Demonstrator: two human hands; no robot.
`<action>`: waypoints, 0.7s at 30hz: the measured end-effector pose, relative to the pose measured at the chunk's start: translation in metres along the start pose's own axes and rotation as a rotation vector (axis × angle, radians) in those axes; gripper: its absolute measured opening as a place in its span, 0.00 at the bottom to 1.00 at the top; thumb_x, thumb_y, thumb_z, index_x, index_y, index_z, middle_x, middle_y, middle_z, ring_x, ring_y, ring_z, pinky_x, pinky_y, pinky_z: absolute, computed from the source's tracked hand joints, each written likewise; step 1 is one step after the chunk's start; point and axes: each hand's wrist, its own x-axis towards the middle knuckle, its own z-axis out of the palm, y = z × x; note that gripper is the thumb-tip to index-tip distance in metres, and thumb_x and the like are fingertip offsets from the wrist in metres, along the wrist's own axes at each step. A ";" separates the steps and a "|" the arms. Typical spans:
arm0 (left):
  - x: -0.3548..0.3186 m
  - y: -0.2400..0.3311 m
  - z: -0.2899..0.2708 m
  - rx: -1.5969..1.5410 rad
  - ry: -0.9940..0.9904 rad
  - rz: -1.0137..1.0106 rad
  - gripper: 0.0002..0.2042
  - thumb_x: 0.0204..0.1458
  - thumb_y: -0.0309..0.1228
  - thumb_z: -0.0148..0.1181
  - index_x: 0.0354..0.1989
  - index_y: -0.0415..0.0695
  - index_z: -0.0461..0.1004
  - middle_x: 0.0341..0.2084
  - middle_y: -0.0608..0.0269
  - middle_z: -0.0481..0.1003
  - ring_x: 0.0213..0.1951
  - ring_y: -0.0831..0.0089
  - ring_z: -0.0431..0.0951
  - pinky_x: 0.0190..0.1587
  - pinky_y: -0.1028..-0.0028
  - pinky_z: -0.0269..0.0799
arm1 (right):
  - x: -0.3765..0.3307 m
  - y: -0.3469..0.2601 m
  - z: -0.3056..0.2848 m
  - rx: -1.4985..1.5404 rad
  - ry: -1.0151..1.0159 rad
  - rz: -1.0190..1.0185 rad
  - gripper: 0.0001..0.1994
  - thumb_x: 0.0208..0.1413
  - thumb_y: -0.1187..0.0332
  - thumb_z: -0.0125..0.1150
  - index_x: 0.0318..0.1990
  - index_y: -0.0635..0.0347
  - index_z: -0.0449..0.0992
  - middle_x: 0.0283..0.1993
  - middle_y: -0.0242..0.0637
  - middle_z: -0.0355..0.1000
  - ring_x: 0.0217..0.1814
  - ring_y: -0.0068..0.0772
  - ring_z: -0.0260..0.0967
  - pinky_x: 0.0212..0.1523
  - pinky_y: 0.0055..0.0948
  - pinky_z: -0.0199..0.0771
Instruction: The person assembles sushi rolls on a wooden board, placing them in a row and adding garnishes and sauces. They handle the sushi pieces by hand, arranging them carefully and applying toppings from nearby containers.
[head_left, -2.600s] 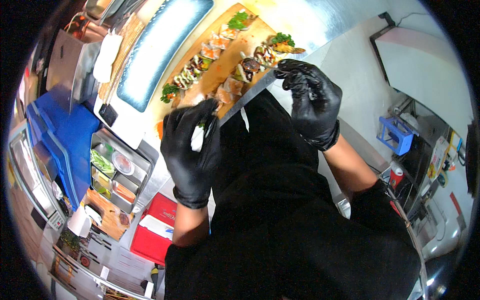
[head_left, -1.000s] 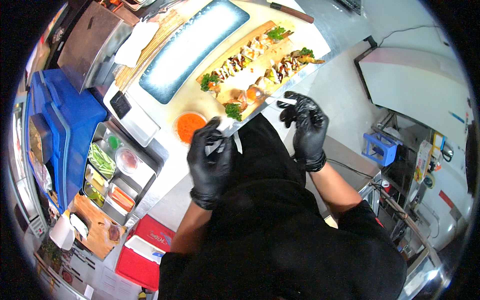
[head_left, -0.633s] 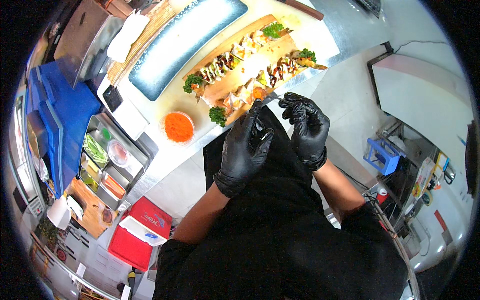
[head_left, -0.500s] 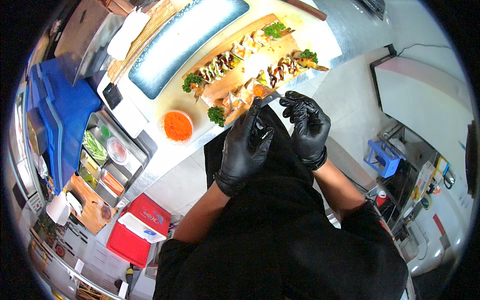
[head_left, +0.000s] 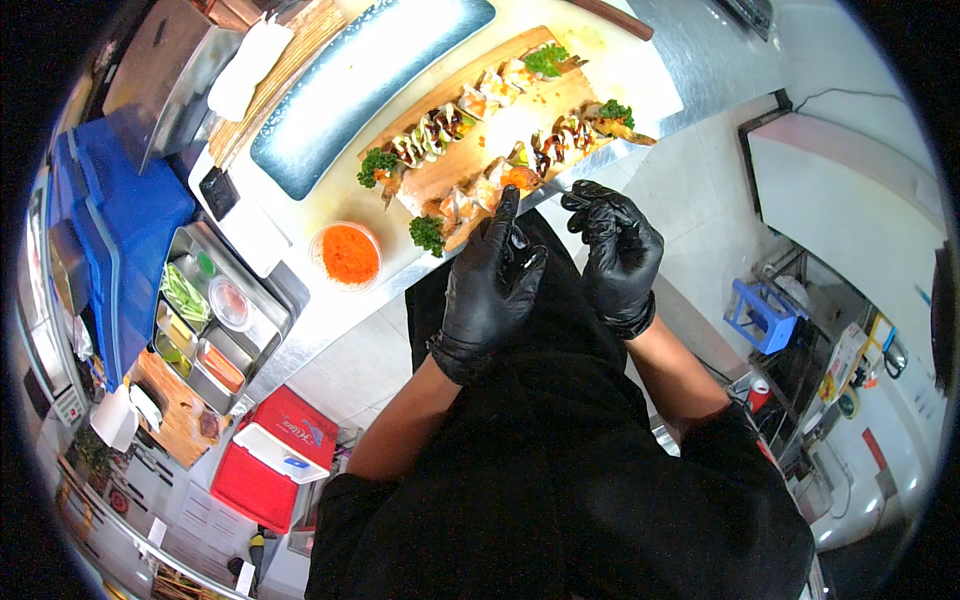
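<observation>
Black-gloved L hand (head_left: 486, 296) loosely open — nr sushi rolls (head_left: 458, 205), R hand (head_left: 617, 252) pinching spoon (head_left: 554, 188) — tip by orange roe (head_left: 519, 178)

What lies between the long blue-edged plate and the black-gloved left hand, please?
The head view shows a brown wooden board bearing sushi rolls.

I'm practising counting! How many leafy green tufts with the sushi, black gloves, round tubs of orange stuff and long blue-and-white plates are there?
Leafy green tufts: 4
Black gloves: 2
Tub of orange stuff: 1
Long blue-and-white plate: 1
Total: 8
</observation>
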 end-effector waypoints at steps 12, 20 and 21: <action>-0.012 0.003 -0.006 -0.013 0.002 0.022 0.38 0.52 0.28 0.67 0.72 0.38 0.56 0.51 0.37 0.72 0.51 0.46 0.76 0.53 0.60 0.73 | -0.005 -0.004 0.006 0.016 -0.076 -0.013 0.10 0.66 0.72 0.58 0.47 0.72 0.78 0.39 0.42 0.81 0.39 0.25 0.77 0.40 0.27 0.79; -0.019 0.002 -0.011 -0.053 0.011 -0.053 0.39 0.52 0.27 0.67 0.72 0.37 0.55 0.50 0.39 0.73 0.47 0.47 0.77 0.52 0.60 0.73 | -0.006 -0.006 0.011 -0.033 -0.067 -0.035 0.09 0.65 0.73 0.58 0.46 0.72 0.79 0.37 0.41 0.81 0.37 0.26 0.77 0.40 0.28 0.79; -0.020 0.002 -0.012 -0.026 0.014 -0.037 0.39 0.52 0.27 0.67 0.72 0.36 0.55 0.50 0.39 0.73 0.47 0.48 0.77 0.51 0.60 0.73 | -0.006 -0.006 0.011 -0.030 -0.072 -0.034 0.09 0.65 0.73 0.58 0.46 0.72 0.79 0.37 0.41 0.81 0.37 0.26 0.77 0.40 0.28 0.79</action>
